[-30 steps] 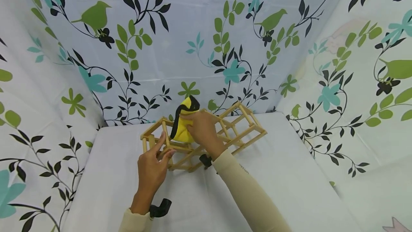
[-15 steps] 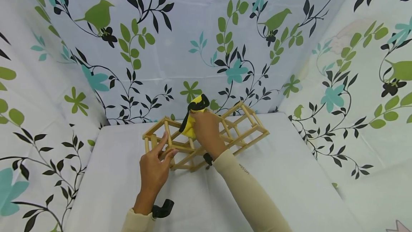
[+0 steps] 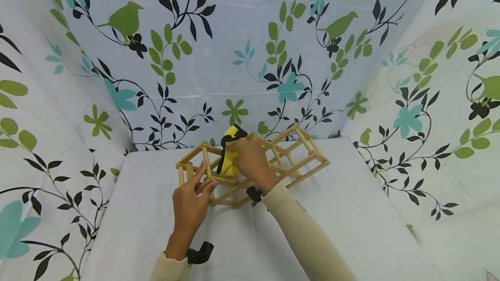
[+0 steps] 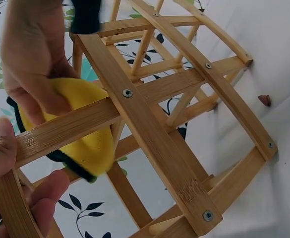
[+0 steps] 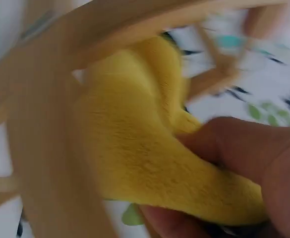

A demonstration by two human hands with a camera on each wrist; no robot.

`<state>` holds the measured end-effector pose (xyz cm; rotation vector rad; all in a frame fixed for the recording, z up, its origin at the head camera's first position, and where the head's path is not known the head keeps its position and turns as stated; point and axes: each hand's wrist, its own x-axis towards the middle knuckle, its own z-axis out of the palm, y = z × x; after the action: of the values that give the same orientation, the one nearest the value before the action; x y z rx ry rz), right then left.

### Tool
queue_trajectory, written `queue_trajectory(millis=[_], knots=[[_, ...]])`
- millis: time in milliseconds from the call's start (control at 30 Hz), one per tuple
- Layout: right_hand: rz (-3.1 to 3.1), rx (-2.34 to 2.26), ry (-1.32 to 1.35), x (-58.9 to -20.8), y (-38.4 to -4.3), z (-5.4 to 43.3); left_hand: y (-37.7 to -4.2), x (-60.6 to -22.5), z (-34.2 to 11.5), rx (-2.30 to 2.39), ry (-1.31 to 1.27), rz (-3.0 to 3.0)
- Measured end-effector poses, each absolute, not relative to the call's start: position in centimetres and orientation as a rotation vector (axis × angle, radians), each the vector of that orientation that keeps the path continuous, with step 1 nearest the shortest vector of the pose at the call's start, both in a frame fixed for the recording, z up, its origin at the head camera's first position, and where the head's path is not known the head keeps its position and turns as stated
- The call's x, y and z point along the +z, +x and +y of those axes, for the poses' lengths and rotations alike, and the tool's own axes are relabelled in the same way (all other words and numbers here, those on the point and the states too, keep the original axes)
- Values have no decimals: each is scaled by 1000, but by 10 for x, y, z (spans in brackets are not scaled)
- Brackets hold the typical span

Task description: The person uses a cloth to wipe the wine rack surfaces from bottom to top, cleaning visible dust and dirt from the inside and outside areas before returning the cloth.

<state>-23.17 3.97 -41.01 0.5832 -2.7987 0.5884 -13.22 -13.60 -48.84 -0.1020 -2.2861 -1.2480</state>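
Note:
A wooden rack (image 3: 300, 168) of slats and round rods, joined with screws, stands on the white-covered table. At its left end my left hand (image 3: 191, 207) grips a corner, thumb and fingers around a slat (image 4: 65, 131). My right hand (image 3: 251, 159) pinches a yellow cloth (image 3: 229, 159) with black edging, bunched at the rack's middle. In the left wrist view the cloth (image 4: 87, 134) hangs behind a slat, partly inside the frame. The right wrist view shows thumb and fingers closed on the folded cloth (image 5: 135, 134), right against blurred wood.
Patterned sheets with leaves and birds form the back wall (image 3: 218, 68) and both sides. White cloth covers the table (image 3: 242, 246). A small brown piece (image 4: 265, 100) lies beside the rack. Black camera mounts (image 3: 200, 253) sit at the wrists.
My right hand has moved the cloth right and up, then back left and down along the rack. The left hand keeps its grip at the same corner. The head view has shifted slightly.

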Motion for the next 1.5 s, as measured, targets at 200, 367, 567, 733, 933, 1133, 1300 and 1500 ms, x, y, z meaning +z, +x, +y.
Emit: queue_trajectory(millis=[200,367,567,733,933,1133,1300,1500], knots=[[-2683,956,573,-382,-226,52,-127,-494,-140,-1193,-116,-2280],[-2484,1218,784,-364,-225,45,-114,-505,-155,-1112,46,-2184],[-2392,1695,1015,-355,-232,9,-104,-520,-164,-1286,223,-2140],[-2666,1381,1100,-363,-246,-29,-104,-529,-165,-1498,301,-2074],[-2948,669,1150,-379,-255,-54,-103,-532,-166,-1601,342,-2044],[-2940,213,1275,-378,-256,-67,-104,-531,-169,-1584,441,-2085],[-2806,100,1344,-377,-261,-77,-106,-533,-171,-1516,444,-2099],[-2717,507,1218,-358,-264,-74,-105,-536,-172,-1463,442,-2125]])
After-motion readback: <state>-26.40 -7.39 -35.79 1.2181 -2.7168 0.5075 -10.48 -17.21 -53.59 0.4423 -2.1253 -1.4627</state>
